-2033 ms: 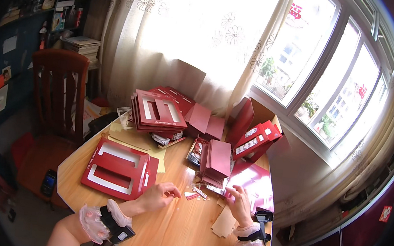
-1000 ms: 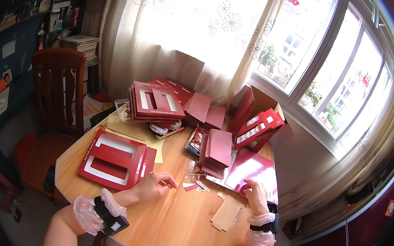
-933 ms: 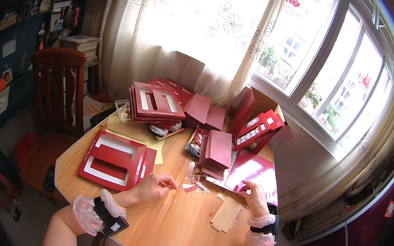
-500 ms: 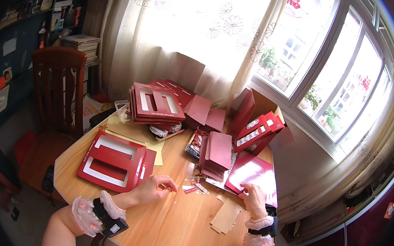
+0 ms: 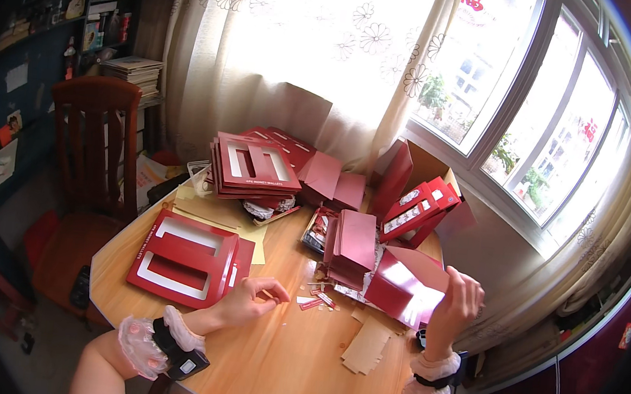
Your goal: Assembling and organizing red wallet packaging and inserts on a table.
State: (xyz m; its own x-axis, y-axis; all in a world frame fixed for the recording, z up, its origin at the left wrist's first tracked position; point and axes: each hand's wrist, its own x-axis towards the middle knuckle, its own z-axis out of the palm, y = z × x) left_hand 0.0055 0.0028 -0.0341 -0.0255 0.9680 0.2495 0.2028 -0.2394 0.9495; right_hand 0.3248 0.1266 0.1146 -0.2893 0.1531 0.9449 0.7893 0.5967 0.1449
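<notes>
My left hand (image 5: 242,305) hovers over the wooden table beside a flat red box blank with white-edged window cutouts (image 5: 183,257). Its fingers are loosely bent, thumb apart, and hold nothing. At the right, my right hand (image 5: 458,303) is raised with bent fingers at the right edge of a glossy red card sheet (image 5: 398,283). The sheet looks bent, one panel tilting up; the fingertips' contact is partly hidden. A stack of folded dull-red cards (image 5: 352,245) stands just left of the sheet.
A pile of red window boxes (image 5: 258,166) sits at the back left. An open carton (image 5: 435,162) and a red printed box (image 5: 412,209) stand at the back right. Brown cardboard pieces (image 5: 368,346) and small paper scraps (image 5: 315,300) lie mid-table. A wooden chair (image 5: 94,155) is at left.
My right hand has moved right and up from the near edge of the glossy sheet, whose panel now tilts up. The left hand stays nearly in place.
</notes>
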